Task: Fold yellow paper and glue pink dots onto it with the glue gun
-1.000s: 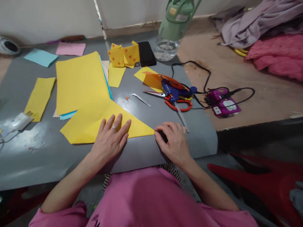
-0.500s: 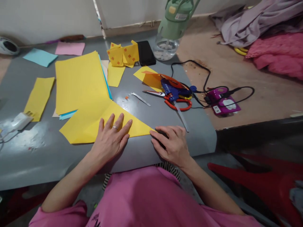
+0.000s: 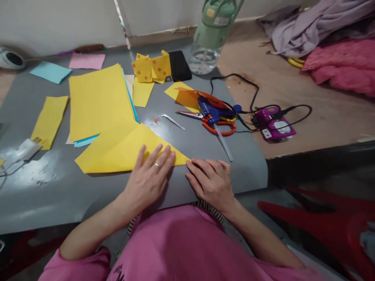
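A folded sheet of yellow paper lies near the front of the grey-covered table, its left part overlapping a stack of yellow sheets. Fingers stretched out, my left hand rests flat on the paper's front folded edge, right of its middle. At the pointed right corner, my right hand touches the tip with its fingertips; the fingers are bent but apart, and the hand does not grip the paper. Beyond the paper lie tweezers, red-handled scissors and a blue glue gun with a glue stick in it.
A purple power adapter with black cable sits at right. Behind stand a green-topped water bottle, a black phone and a spotted yellow paper piece. A white plug lies at left. A red chair is at lower right.
My left hand has slid to the right along the folded edge, toward the pointed corner. My right hand stays at the tip.
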